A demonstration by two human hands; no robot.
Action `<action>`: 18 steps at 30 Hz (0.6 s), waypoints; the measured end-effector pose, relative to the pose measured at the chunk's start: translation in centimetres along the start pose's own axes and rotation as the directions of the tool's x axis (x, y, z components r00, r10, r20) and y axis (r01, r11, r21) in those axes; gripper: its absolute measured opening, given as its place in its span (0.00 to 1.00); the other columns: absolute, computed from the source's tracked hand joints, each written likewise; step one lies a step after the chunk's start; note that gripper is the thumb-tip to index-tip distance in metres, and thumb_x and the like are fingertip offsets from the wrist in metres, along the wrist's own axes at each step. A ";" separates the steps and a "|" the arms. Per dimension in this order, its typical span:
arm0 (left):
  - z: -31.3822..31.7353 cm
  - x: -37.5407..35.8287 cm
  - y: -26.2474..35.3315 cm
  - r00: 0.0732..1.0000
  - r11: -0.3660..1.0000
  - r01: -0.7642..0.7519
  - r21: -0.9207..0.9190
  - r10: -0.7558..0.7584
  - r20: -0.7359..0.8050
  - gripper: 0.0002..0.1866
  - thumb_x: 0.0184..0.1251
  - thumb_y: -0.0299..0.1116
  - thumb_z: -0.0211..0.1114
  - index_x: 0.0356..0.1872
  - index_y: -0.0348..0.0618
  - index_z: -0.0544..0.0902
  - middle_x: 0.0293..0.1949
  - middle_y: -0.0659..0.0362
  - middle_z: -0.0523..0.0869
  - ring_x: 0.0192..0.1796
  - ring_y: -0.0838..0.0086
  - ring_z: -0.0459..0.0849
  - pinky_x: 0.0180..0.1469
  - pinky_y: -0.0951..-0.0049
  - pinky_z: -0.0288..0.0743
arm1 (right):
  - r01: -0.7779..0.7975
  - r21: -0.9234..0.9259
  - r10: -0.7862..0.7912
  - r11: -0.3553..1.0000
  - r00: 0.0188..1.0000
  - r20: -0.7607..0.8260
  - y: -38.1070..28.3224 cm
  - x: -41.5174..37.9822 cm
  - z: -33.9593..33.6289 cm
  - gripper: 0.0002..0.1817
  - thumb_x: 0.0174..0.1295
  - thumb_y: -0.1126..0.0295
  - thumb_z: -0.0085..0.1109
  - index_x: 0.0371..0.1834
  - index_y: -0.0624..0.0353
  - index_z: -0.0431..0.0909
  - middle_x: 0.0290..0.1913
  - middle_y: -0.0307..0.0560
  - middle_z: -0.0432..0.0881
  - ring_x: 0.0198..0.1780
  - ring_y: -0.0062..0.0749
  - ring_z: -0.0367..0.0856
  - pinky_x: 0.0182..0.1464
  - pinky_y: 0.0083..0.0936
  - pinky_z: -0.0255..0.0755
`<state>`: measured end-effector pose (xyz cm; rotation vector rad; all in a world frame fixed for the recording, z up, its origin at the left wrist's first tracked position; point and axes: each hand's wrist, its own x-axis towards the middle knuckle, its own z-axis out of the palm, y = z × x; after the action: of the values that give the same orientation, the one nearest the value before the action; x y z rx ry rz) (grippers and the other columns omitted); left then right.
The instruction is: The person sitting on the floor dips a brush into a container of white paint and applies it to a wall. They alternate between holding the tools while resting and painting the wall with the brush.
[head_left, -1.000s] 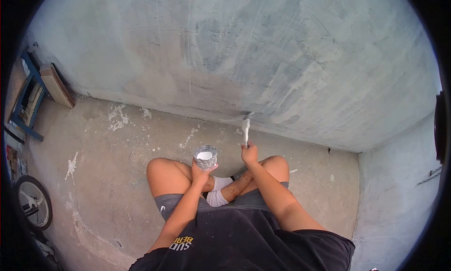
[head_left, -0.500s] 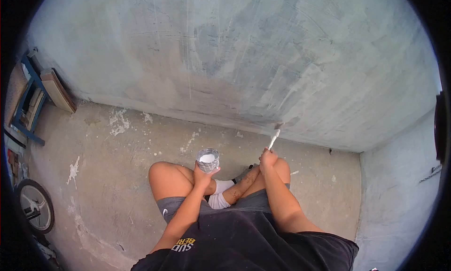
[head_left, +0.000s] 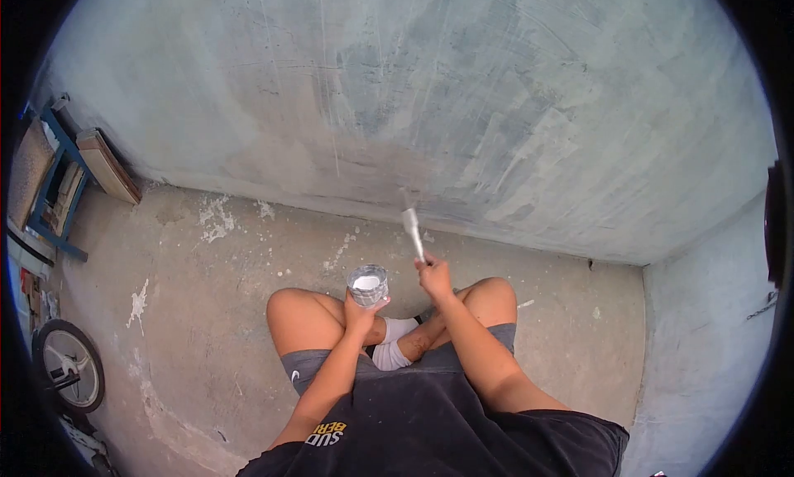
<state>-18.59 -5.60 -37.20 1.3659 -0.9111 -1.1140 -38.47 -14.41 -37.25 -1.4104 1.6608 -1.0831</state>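
Note:
My left hand [head_left: 361, 312] is wrapped round a small clear tub of white paint [head_left: 368, 284], held upright over my crossed legs. Grey and white smears cover the tub's sides. In my right hand [head_left: 432, 277] is a paintbrush [head_left: 413, 229], gripped by its white handle and pointing away from me. Its bristle end is blurred and overlaps the foot of the grey wall [head_left: 372, 159]. Darker, damp-looking patches and pale streaks mark the wall around the brush.
Bare concrete floor [head_left: 198, 287] with white splatters surrounds me. Boards [head_left: 107, 167] lean by a blue frame [head_left: 58, 188] at the far left. A spoked wheel [head_left: 70, 365] stands at left. A side wall [head_left: 703, 336] meets the painted wall at right.
My right hand and the paintbrush have moved left along the bottom of the wall, nearer the tub. My left hand still holds the tub in about the same place.

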 end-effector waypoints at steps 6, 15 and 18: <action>0.1 0.0 0.0 0.999 0.999 0.036 -0.041 -0.035 0.011 0.45 0.39 0.28 0.89 0.61 0.35 0.72 0.55 0.52 0.86 0.55 0.67 0.85 0.59 0.67 0.78 | -0.354 0.443 0.466 0.824 0.868 -0.171 0.6 1.8 -8.2 0.12 0.70 0.71 0.60 0.51 0.66 0.84 0.24 0.38 0.75 0.20 0.21 0.71 0.19 0.25 0.62; 0.4 0.2 -0.3 0.999 0.999 0.013 -0.051 -0.011 0.034 0.42 0.41 0.27 0.87 0.60 0.35 0.74 0.53 0.53 0.86 0.53 0.68 0.86 0.57 0.68 0.79 | -0.156 0.156 0.216 0.975 0.810 -0.545 4.3 1.1 -5.2 0.09 0.73 0.71 0.57 0.50 0.63 0.81 0.21 0.33 0.69 0.18 0.17 0.67 0.18 0.24 0.59; 0.2 0.0 0.0 1.000 0.999 -0.010 -0.032 0.011 0.025 0.43 0.39 0.28 0.88 0.60 0.35 0.73 0.54 0.52 0.86 0.54 0.67 0.85 0.58 0.67 0.78 | -0.184 0.174 0.237 0.967 0.897 -0.372 3.0 1.1 -1.0 0.13 0.72 0.71 0.59 0.55 0.64 0.82 0.21 0.34 0.71 0.19 0.19 0.68 0.19 0.26 0.61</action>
<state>-18.82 -5.68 -37.22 1.3224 -0.9136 -1.1357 -40.76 -15.14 -39.59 -0.9395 1.9240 -1.3848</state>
